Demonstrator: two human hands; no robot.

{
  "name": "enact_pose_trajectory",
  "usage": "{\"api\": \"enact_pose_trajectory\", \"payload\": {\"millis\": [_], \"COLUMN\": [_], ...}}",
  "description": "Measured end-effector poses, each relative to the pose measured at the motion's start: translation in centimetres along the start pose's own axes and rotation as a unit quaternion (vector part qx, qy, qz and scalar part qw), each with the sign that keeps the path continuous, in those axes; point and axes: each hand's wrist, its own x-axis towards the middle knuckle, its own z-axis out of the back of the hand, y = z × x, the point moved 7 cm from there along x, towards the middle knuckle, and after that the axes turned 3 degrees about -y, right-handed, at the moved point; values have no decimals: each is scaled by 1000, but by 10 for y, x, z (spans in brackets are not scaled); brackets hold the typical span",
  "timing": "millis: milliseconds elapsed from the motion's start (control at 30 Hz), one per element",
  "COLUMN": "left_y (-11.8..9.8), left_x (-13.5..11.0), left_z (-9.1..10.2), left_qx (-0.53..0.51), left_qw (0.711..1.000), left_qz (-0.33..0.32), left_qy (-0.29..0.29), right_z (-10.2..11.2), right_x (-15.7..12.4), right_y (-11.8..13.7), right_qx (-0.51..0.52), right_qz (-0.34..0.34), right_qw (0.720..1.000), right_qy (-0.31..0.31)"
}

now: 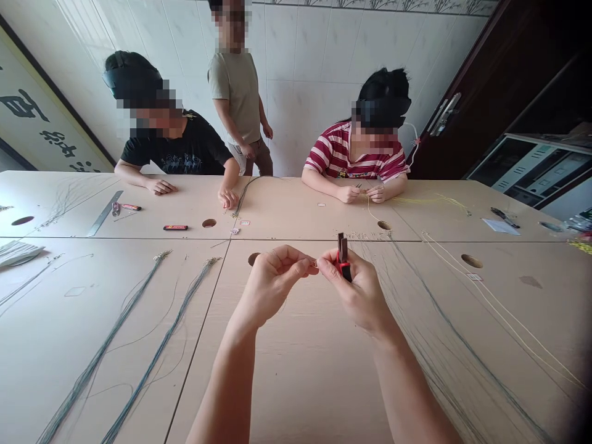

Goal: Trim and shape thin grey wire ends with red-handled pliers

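Observation:
My left hand (272,283) is closed in a pinch, thumb against forefinger, above the middle of the table. At its fingertips is a tiny shiny piece (313,264), too small to name. My right hand (363,299) is wrapped round pliers (343,250) with dark jaws pointing up and red on the handle; most of the handle is hidden in the palm. The right thumb and forefinger meet the left fingertips at the tiny piece. Left of my arms lie two bundles of thin grey-green cords (124,317) (173,327) with small metal ends.
Across the table (296,382) sit a person in black (180,148) and a person in striped red (340,145), whose hands hold a thin cord. Someone stands behind (238,92). Loose cords (444,327), a ruler (105,213) and a red-black knife (176,227) lie about.

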Motion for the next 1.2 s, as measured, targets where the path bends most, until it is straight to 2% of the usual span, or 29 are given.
{"api": "enact_pose_trajectory", "payload": {"millis": [267,400,533,667,833,1200], "left_y": [-4,-10,-18,-22,-22,-29], "left_x": [1,-2,-7,-12,-16,-19], "left_z": [4,11,20,23,21,12], "left_qx": [10,28,51,96,154,231], "left_qw": [999,998,995,992,985,970], "left_qz": [-26,-35,-54,-66,-64,-69], "left_qy": [-20,-43,-61,-53,-40,-16], "right_z": [1,11,20,15,9,8], "right_x": [-1,-1,-2,-4,-6,-10], "right_y": [3,2,5,3,5,10], "right_qx": [-13,-97,-240,-322,-348,-358], "right_qz": [6,33,115,140,131,144], "right_qw": [1000,995,964,934,923,917], "right_qy": [4,-12,-11,60,101,100]}}
